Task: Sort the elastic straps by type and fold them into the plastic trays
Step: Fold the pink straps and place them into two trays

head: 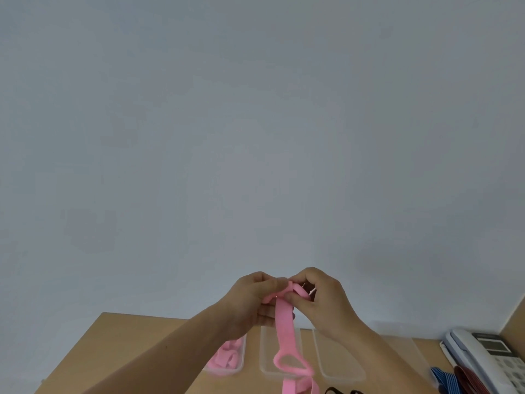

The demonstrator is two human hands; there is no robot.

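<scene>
I hold the pink strap (285, 317) up in front of me, above the far edge of the table (127, 354), so that its free length hangs straight and I can see how it folds. My left hand (252, 300) has its fingers curled and grips the top of the strap from the left. My right hand (321, 300) pinches the same top end from the right, thumb against fingertips, where the strap is doubled over into a small loop. The hands almost touch, because both work the same fold.

Below my hands the strap drops down and curls into loose loops over the near part of the middle tray (262, 354); its tail runs off the near edge of the view.

The left tray (243, 359) holds folded pink straps (225, 356), so I judge that this one belongs there once it is folded. The right tray (341, 362) lies beside the middle one, partly under my right wrist.

To the right, near the phone (488, 356), lie a blue strap (443, 376) and a red strap (466, 376), and a black strap (335, 391) shows at the near edge. They are not yet sorted, so much of the task is left.

Most of the strap hangs unfolded, and the slack could tangle if I gather it carelessly.
</scene>
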